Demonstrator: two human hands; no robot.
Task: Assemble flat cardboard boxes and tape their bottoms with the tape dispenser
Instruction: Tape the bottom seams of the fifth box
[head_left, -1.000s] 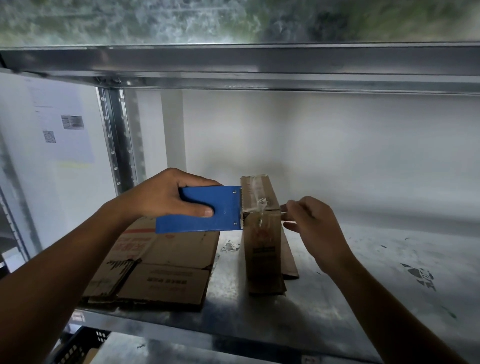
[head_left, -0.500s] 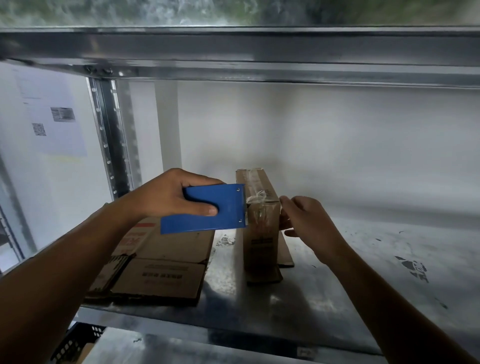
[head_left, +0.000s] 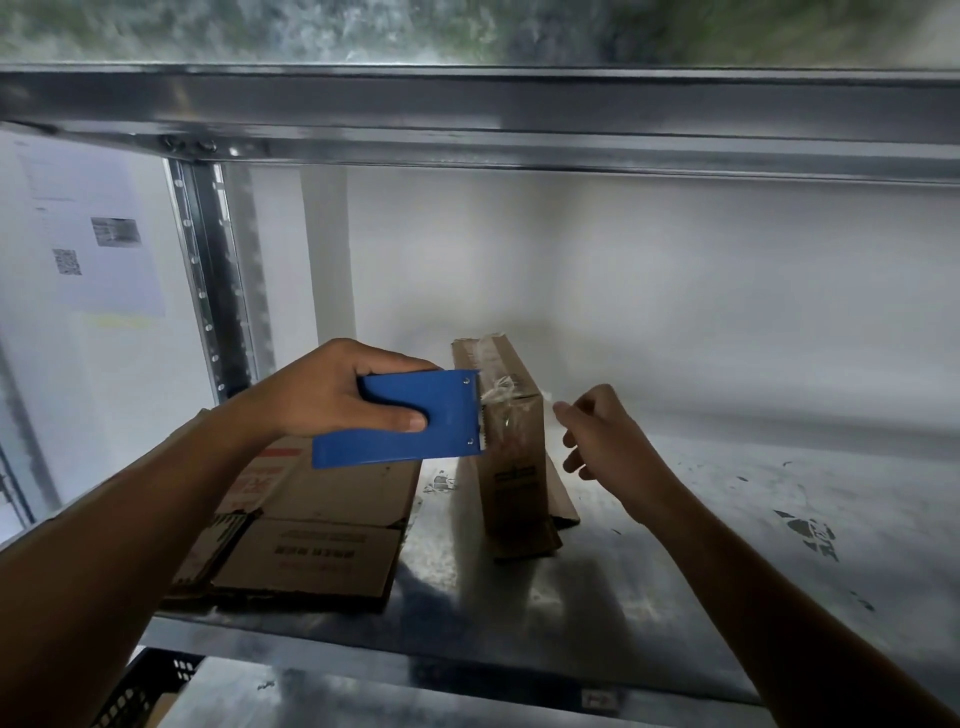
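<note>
scuffed grey metal shelf (head_left: 727, 545), white wall (head_left: 623, 286) behind, another steel beam (head_left: 571, 114) overhead. narrow box (head_left: 511, 457) stands upright mid-shelf, crumpled clear tape (head_left: 498, 392) on its top. left grip (head_left: 322, 395) curled round the blue tape dispenser (head_left: 415, 421), blade end at the box top. right grip (head_left: 608, 441) loose, holding nothing, just beside the box. flat cardboard (head_left: 322, 530) lies at left.

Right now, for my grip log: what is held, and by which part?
The left hand grips the blue tape dispenser by the end opposite its blade; the right hand holds nothing.
</note>
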